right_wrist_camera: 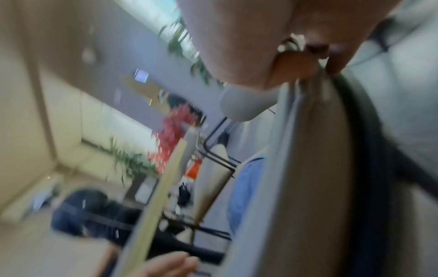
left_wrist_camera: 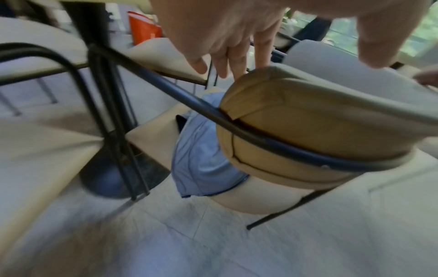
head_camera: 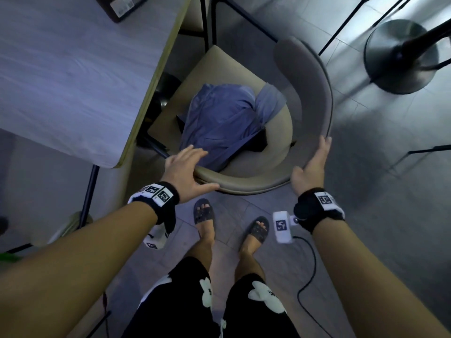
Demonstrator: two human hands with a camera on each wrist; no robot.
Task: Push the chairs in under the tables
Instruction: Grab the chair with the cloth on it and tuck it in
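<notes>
Here both hands, left hand (head_camera: 186, 170) and right hand (head_camera: 311, 167), fingers straight, on curved padded chair (head_camera: 249, 184) backrest.

Blue garment (head_camera: 227, 123), black sandals (head_camera: 204, 211)

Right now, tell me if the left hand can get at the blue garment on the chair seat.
Probably yes. The left hand rests open on the end of the chair's backrest, its fingers already reaching over the edge of the blue garment, with nothing between them.
</notes>
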